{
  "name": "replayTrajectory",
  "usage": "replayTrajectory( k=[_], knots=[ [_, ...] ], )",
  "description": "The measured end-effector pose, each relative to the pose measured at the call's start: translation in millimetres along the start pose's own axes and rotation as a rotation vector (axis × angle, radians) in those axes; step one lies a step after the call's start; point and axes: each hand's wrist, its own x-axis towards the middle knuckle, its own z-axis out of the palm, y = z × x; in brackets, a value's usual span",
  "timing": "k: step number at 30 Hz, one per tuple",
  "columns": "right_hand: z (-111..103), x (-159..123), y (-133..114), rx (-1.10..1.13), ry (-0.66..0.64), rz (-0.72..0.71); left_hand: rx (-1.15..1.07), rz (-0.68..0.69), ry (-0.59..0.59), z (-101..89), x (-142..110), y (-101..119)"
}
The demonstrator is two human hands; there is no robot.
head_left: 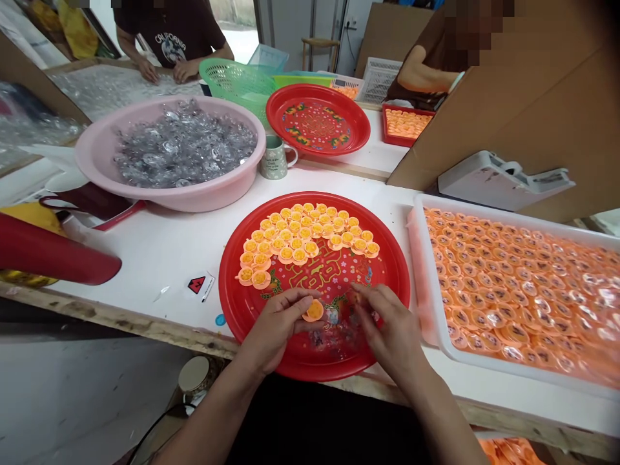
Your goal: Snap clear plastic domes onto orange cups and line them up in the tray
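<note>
My left hand (285, 323) pinches a small orange cup-shaped piece (314, 310) with a yellow round centre between thumb and fingers. Beside it on the right, my right hand (387, 323) has its thumb and fingers drawn together over the tray. Whatever lies between those fingertips, if anything, is too small and blurred to make out. Both hands are over the near part of a round red tray (230, 303) with a printed pattern. Many similar orange and yellow pieces (295, 232) lie in overlapping rows across the tray's far half. Several clear bits seem to lie near the right fingers.
A pink basin (217, 194) of clear plastic pieces stands at the back left, next to a mug (275, 158). To the right is a white bin (438, 323) of orange pieces. Behind are another red tray (358, 129), a green basket (217, 71) and two people.
</note>
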Motion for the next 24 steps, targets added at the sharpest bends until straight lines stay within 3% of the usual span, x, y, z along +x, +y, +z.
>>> replayTrajectory(
  k=[5, 8, 13, 20, 24],
  knots=[
    [2.2, 2.1, -4.4, 0.728, -0.052, 0.468, -0.117, 0.021, -0.03, 1.1, 3.3, -3.7],
    [2.3, 3.1, -7.7, 1.039, -0.082, 0.565, -0.101, 0.002, -0.02, 3.0, 2.6, -3.6],
    [2.6, 1.9, -8.6, 1.1, -0.162, 0.58, -0.063, -0.021, -0.026, 10.8, 0.2, -4.7],
    [7.9, -0.8, -7.6, 1.155, -0.098, 0.581, -0.031, 0.014, 0.025, 15.1, 2.7, -7.5],
    [8.1, -1.8, -8.6, 1.171, -0.125, 0.582, -0.045, 0.038, 0.05, 12.1, 3.2, -5.5]
  ],
)
